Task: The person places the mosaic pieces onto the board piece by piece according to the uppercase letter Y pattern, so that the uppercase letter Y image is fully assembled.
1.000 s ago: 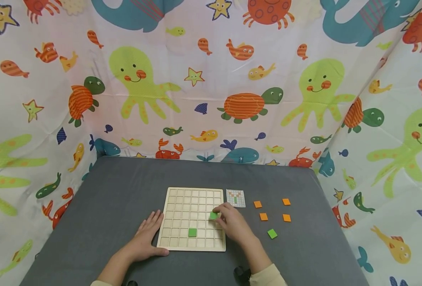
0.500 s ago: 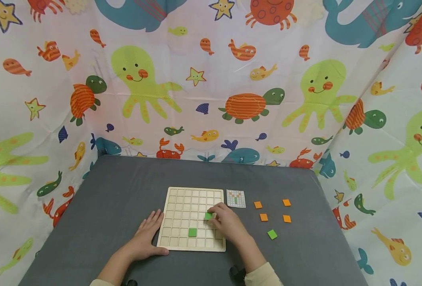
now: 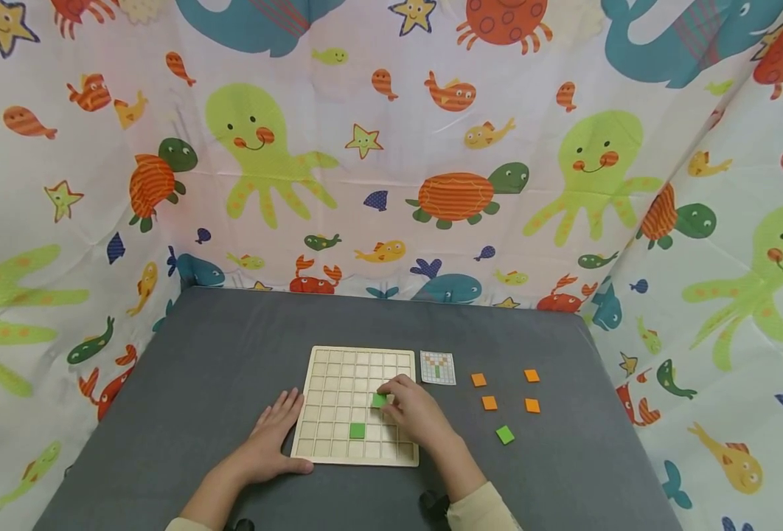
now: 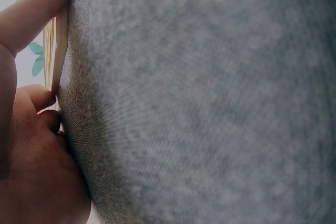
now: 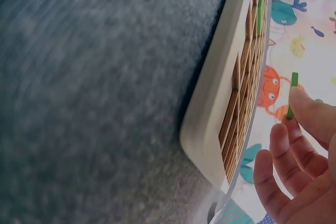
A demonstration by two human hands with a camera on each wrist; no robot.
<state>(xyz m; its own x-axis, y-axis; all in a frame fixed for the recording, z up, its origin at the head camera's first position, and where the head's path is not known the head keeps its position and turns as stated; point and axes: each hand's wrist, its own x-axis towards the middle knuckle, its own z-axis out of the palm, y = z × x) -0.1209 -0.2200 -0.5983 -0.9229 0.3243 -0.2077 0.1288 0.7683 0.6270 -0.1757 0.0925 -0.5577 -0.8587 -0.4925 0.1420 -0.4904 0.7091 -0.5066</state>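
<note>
A wooden grid board (image 3: 325,391) lies on the grey table. My right hand (image 3: 421,413) pinches a green square tile (image 3: 378,400) over the board's middle right part. In the right wrist view this tile (image 5: 293,95) stands out between thumb and finger, apart from the board (image 5: 210,114). Another green tile (image 3: 357,431) sits in a cell of the lower rows. My left hand (image 3: 265,446) rests at the board's left edge, fingers straight, thumb at the lower left corner. The left wrist view shows that hand (image 4: 37,156) against the board's side (image 4: 60,45).
Right of the board lies a small card (image 3: 437,368) printed with a coloured grid pattern. Several orange tiles (image 3: 489,403) and a green tile (image 3: 505,434) lie loose farther right. A cloth (image 3: 378,258) with sea animals hangs behind the table (image 3: 252,332).
My right hand has moved left over the board with the green tile, from near its right edge towards the middle. The left hand stays at the board's edge.
</note>
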